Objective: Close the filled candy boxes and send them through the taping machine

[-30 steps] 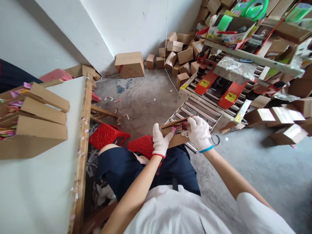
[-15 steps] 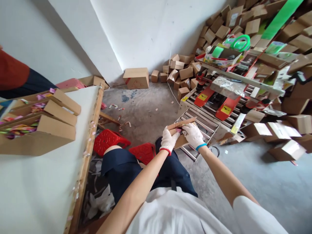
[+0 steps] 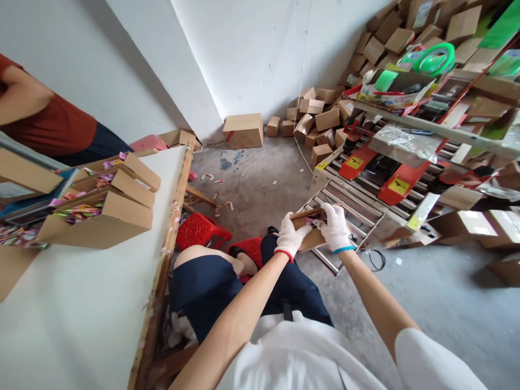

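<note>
A small brown cardboard box (image 3: 312, 240) is held between my hands over the near end of a roller conveyor (image 3: 325, 254). My left hand (image 3: 291, 238), in a white knit glove with a red cuff, grips the box's left side. On the right side, my right hand (image 3: 335, 226), in a white glove with a blue cuff, has its fingers bent over the box edge. The box is partly open, and something pinkish shows inside, too small to name. My palms hide much of its sides.
A box-sealing machine (image 3: 390, 157) with red parts stands on the conveyor. Many cartons (image 3: 325, 120) are heaped along the wall. At left, a white table (image 3: 93, 303) holds open boxes (image 3: 125, 216) of colourful packets, near a person in a red-brown shirt (image 3: 52, 124). Red stools (image 3: 199, 230) stand below.
The view has swung left, showing more of the table and the other person. Both hands stay on the box; my right fingers have shifted up along its edge.
</note>
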A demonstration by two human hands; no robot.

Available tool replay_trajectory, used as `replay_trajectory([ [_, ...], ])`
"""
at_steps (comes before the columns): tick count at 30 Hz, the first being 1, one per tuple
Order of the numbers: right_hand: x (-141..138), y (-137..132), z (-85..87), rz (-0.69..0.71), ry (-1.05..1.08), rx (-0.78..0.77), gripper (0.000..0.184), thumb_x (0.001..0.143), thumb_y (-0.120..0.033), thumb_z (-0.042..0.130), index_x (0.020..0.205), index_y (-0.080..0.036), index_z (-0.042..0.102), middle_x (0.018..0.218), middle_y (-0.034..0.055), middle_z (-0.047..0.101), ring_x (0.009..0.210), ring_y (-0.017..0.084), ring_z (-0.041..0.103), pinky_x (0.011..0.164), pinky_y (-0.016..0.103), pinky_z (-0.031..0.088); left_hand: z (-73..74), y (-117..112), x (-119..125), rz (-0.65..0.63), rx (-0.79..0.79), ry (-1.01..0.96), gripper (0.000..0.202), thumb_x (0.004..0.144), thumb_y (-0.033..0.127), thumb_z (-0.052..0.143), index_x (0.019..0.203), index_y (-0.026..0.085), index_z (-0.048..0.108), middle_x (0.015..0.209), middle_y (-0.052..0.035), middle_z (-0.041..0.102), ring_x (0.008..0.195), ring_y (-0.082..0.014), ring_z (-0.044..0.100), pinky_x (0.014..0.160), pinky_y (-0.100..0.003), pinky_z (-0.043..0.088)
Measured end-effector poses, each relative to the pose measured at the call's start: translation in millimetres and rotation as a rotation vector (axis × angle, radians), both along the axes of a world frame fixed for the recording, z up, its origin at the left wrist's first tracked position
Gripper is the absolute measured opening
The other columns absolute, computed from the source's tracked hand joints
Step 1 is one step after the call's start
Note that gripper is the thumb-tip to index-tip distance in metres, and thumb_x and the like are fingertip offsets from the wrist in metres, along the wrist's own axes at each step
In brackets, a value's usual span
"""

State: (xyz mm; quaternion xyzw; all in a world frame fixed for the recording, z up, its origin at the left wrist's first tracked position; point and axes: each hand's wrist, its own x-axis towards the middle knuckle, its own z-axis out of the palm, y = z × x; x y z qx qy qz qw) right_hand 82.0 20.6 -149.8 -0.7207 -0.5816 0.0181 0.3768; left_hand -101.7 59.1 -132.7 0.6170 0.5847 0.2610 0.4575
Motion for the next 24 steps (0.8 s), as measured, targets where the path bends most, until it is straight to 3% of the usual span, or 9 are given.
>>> replay_trajectory([
  [2, 3, -7, -2.1, -0.019, -0.096, 0.023, 0.044, 0.077, -0.022, 0.061, 0.121, -0.021, 0.063, 0.102, 0.0090, 0.053, 0.098, 0.027, 0.053, 0.087, 0.041, 0.051, -3.0, 0, -1, -0.008, 0.014, -0.047, 0.088, 0.076, 0.047, 0.082, 0.149, 0.019, 0.042, 0.149, -0.0159, 0.052, 0.138, -0.0303, 0.051, 0.118, -0.040, 0.037],
  [5, 7, -21, -2.3, 0.010, -0.219, 0.019, 0.024, 0.085, -0.033, 0.063, 0.105, -0.020, 0.068, 0.088, 0.0070, 0.053, 0.086, 0.024, 0.050, 0.078, 0.036, 0.046, -4.5, -1, -4, -0.011, 0.038, -0.091, 0.065, 0.089, 0.052, 0.066, 0.143, 0.018, 0.049, 0.144, -0.0148, 0.056, 0.133, -0.0266, 0.054, 0.116, -0.038, 0.038],
  [9, 15, -29, 7.8, 0.064, -0.346, -0.063, 0.026, 0.094, -0.042, 0.058, 0.089, -0.020, 0.072, 0.081, 0.0070, 0.054, 0.079, 0.022, 0.047, 0.073, 0.033, 0.040, 2.9, 0, -8, -0.040, 0.018, -0.011, 0.050, 0.092, 0.055, 0.059, 0.129, 0.023, 0.059, 0.134, -0.0108, 0.061, 0.124, -0.0247, 0.059, 0.110, -0.037, 0.043],
  [11, 18, -28, 15.4, 0.040, -0.390, -0.084, 0.028, 0.093, -0.046, 0.060, 0.085, -0.022, 0.073, 0.091, 0.0089, 0.059, 0.088, 0.024, 0.051, 0.083, 0.038, 0.043, 10.1, 2, -9, -0.094, -0.026, 0.040, 0.050, 0.089, 0.057, 0.061, 0.127, 0.024, 0.060, 0.130, -0.0099, 0.063, 0.119, -0.0251, 0.061, 0.107, -0.037, 0.045],
  [14, 12, -30, 22.9, -0.115, -0.362, -0.086, 0.028, 0.089, -0.047, 0.064, 0.102, -0.024, 0.074, 0.119, 0.0123, 0.061, 0.117, 0.033, 0.050, 0.107, 0.053, 0.036, 21.6, 1, -8, -0.171, -0.062, 0.108, 0.051, 0.085, 0.059, 0.065, 0.124, 0.026, 0.064, 0.126, -0.0092, 0.065, 0.115, -0.0267, 0.062, 0.103, -0.038, 0.047],
  [17, -15, -46, 20.7, -0.228, -0.258, -0.205, 0.050, 0.093, -0.043, 0.055, 0.135, -0.016, 0.060, 0.141, 0.0204, 0.053, 0.136, 0.040, 0.041, 0.117, 0.063, 0.026, 27.9, -9, 1, -0.244, -0.110, 0.154, 0.053, 0.081, 0.059, 0.069, 0.122, 0.027, 0.067, 0.121, -0.0098, 0.068, 0.112, -0.0285, 0.064, 0.099, -0.038, 0.050],
  [21, -49, -76, 10.4, -0.077, -0.247, -0.456, 0.079, 0.086, -0.042, 0.060, 0.154, -0.011, 0.037, 0.164, 0.0256, 0.027, 0.153, 0.047, 0.016, 0.118, 0.075, 0.006, 26.1, -20, 17, -0.273, -0.133, 0.119, 0.051, 0.088, 0.058, 0.061, 0.127, 0.026, 0.068, 0.127, -0.0122, 0.066, 0.121, -0.0298, 0.062, 0.107, -0.039, 0.046],
  [24, -32, -78, 10.3, -0.048, -0.286, -0.539, 0.095, 0.074, -0.032, 0.069, 0.158, -0.013, 0.030, 0.167, 0.0225, 0.023, 0.155, 0.045, 0.011, 0.121, 0.072, 0.002, 22.7, -11, 13, -0.294, -0.255, -0.052, 0.046, 0.095, 0.057, 0.051, 0.121, 0.026, 0.072, 0.129, -0.0091, 0.070, 0.123, -0.0263, 0.063, 0.111, -0.037, 0.046],
])
